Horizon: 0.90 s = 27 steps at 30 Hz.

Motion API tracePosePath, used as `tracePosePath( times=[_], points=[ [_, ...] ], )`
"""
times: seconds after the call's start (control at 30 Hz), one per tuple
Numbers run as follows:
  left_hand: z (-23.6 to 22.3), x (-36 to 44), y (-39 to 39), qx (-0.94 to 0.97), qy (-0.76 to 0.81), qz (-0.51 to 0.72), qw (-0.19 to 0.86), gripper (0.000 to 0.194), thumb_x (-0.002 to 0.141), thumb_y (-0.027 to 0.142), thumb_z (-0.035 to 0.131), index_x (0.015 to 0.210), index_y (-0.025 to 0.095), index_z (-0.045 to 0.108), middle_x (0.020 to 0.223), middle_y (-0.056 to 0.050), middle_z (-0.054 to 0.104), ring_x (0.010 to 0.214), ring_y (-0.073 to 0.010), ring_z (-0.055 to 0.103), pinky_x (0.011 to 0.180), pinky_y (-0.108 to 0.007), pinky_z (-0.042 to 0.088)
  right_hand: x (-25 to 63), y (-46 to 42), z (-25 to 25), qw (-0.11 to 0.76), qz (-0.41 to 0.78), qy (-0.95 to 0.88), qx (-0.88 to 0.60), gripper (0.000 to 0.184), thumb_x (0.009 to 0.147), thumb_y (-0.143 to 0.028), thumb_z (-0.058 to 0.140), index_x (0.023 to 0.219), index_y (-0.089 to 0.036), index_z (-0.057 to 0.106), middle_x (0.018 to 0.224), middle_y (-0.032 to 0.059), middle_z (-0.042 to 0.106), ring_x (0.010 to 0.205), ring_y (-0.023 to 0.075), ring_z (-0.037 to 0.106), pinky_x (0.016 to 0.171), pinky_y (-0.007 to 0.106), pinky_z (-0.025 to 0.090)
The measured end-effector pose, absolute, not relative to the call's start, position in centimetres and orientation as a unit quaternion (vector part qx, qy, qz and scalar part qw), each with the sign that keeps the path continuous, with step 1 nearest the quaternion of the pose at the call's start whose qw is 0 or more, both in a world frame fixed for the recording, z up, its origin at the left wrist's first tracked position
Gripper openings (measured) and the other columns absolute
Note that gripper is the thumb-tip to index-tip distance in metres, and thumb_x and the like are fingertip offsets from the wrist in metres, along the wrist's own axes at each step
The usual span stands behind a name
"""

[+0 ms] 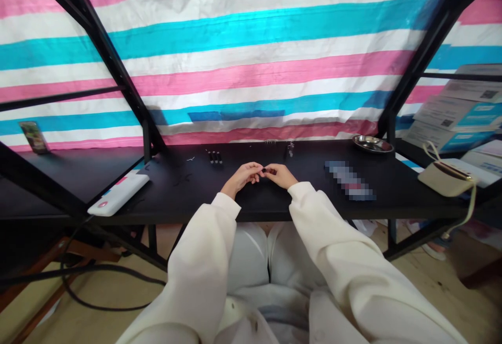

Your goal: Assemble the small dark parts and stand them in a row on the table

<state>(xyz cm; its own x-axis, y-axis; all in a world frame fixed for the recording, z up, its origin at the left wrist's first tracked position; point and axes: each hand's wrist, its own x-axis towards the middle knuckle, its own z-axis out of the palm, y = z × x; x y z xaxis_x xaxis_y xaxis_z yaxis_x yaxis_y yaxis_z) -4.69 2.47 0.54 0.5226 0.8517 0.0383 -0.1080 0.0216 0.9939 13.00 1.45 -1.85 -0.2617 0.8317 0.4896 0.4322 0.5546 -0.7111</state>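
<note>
Over the middle of the black table, my left hand [248, 174] and my right hand [279, 174] meet at the fingertips. Between them is a small dark piece [264, 170], pinched by the fingers of both hands; its exact kind is too small to make out. Beyond my left hand, several small black cylinder-like pieces [215, 157] stand in a short row. Tiny metallic parts [291, 149] lie farther back, past my right hand. A thin line of other tiny pieces [270, 142] sits near the table's back edge.
A white power strip [118, 194] lies at the left of the table [188, 197]. On the right are a shiny metal dish [372, 144], a blurred-out packet [350, 180] and a cream purse [446, 177] with a strap. Black frame posts [427, 46] rise on both sides before a striped sheet [259, 67].
</note>
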Motion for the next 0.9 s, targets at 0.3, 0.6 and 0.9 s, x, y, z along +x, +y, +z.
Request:
tracePosePath(
  times=[0.3,0.6,0.9],
  points=[
    [0.1,-4.9,3.4,0.518,0.364,0.489,0.6,0.019,0.068,0.026,0.063,0.077,0.012,0.054,0.063,-0.004,0.062,0.038,-0.0067,0.049,0.034,-0.017,0.029,16.3,5.2,-0.9,0.458,0.115,-0.59,-0.655,0.018,0.069,-0.032,0.06,0.068,-0.015,0.064,0.065,0.0049,0.064,0.065,0.016,0.058,0.066,0.026,0.044],
    [0.3,-4.8,3.4,0.51,0.374,0.486,0.603,0.017,0.068,0.025,0.061,0.078,0.012,0.054,0.062,-0.004,0.062,0.037,-0.007,0.049,0.035,-0.017,0.029,18.8,7.5,-1.1,0.344,0.074,-0.58,-0.735,0.015,0.073,-0.029,0.058,0.078,-0.018,0.066,0.081,0.0076,0.067,0.083,0.0191,0.062,0.075,0.027,0.044],
    [0.0,-4.8,3.7,0.511,0.379,0.476,0.607,0.019,0.069,0.027,0.062,0.079,0.012,0.054,0.063,-0.004,0.062,0.037,-0.0074,0.05,0.034,-0.017,0.029,18.9,8.3,-1.3,0.319,0.071,-0.588,-0.74,0.017,0.073,-0.029,0.058,0.082,-0.017,0.068,0.084,0.009,0.067,0.086,0.0208,0.062,0.076,0.028,0.045]
  ],
)
